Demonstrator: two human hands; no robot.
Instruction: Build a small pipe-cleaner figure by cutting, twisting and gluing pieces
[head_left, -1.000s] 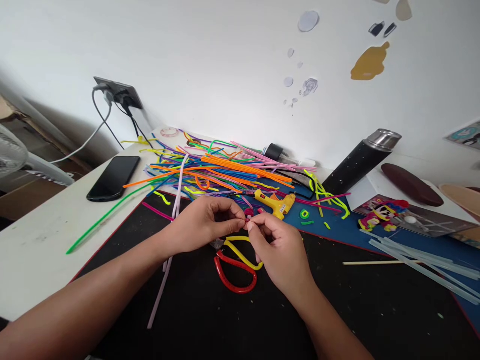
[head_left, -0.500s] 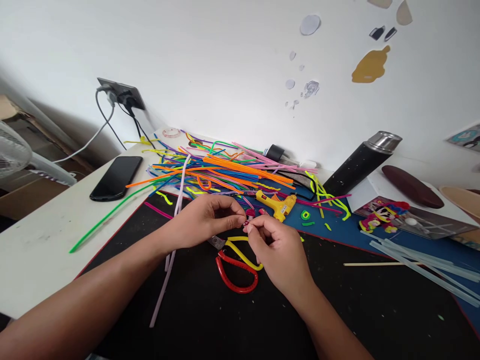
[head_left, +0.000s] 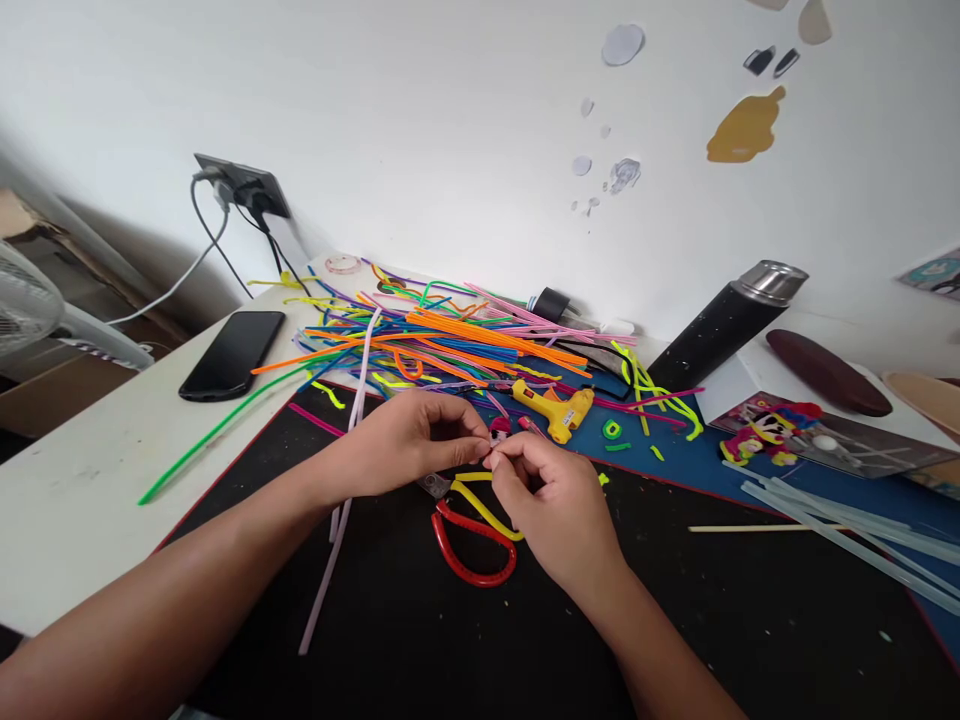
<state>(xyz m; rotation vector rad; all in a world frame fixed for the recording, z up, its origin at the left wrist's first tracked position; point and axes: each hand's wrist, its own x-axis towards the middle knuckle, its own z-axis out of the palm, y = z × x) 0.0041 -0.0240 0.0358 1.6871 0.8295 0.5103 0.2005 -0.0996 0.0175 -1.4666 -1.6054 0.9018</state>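
My left hand and my right hand meet fingertip to fingertip over the black mat. Both are closed in a pinch on something tiny that the fingers mostly hide; I cannot make out what it is. Just behind the fingertips shows a small dark pink and pale piece, partly covered. Below the hands lie scissors with one red handle and one yellow handle, their blades partly under my left hand. A yellow hot glue gun lies beyond my right hand.
A heap of colourful pipe cleaners spreads along the wall. Pale lilac ones lie left of the scissors. A phone is at the left; a black flask, a small colourful figure and clear glue sticks are at the right.
My hands stay almost in place, with the fingertips shifting slightly against each other. The pink and pale piece behind them shows a little differently. The view has turned very slightly.
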